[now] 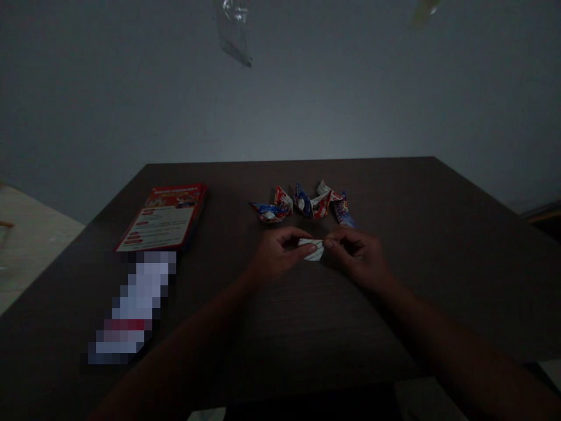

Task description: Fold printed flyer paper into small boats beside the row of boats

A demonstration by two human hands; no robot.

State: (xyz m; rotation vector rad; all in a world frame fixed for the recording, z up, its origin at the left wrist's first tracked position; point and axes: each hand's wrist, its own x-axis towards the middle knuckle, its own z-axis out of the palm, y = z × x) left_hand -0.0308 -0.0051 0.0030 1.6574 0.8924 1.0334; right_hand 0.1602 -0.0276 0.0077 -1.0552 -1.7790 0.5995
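Both my hands rest on a dark wooden table point(438, 234) in dim light. My left hand point(276, 254) and my right hand point(357, 254) pinch a small white folded piece of paper point(312, 249) between their fingertips, each at one end. Just beyond the hands lies a row of several folded paper shapes point(307, 204) printed in red, blue and white.
A red printed booklet point(166, 217) lies flat at the left of the table. Nearer the front left sits a blurred-out white and red object point(131, 307). A clear plastic bag point(234, 29) hangs against the grey wall behind. Pale floor shows at far left.
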